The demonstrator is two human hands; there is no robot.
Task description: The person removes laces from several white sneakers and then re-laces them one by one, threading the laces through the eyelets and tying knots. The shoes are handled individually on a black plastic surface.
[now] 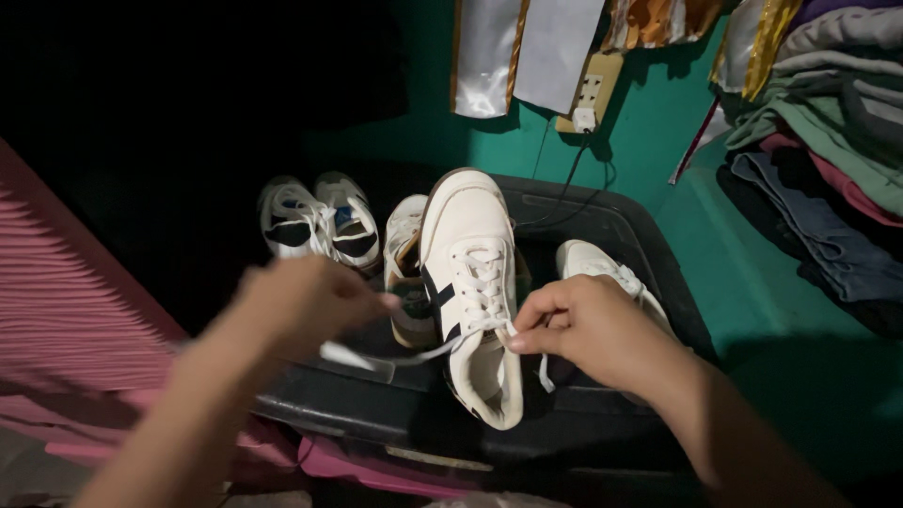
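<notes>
Nearest to me are my two forearms, coming up from the bottom edge toward a black bin (611,226) that sits against a green wall (649,122). My left hand (306,301) is blurred, but I can see it closed in a pinch on one end of a white lace (404,356), pulled out to the left so the lace runs taut back to the shoe. My right hand (588,329) is sharper: thumb and forefinger are clamped on the other part of the lace right at the lowest eyelets, touching the shoe's side. The two hands are well apart, with the shoe between them.

The shoe is a white sneaker (473,282) with a dark stripe on its side, lying across the bin, toe pointing away from me and heel overhanging the near rim. Just left of it another sneaker (404,268) of the same kind lies partly under it. Behind my right hand a third white shoe (588,261) shows only its toe. Farther left, in the dark, a pair of white and dark sneakers (320,221) stands side by side.

Pink ribbed cloth (66,310) fills the left edge. Folded clothes (828,141) are stacked at the right. On the wall hangs a power socket (588,99) with a plug in it, its cable dropping toward the bin.
</notes>
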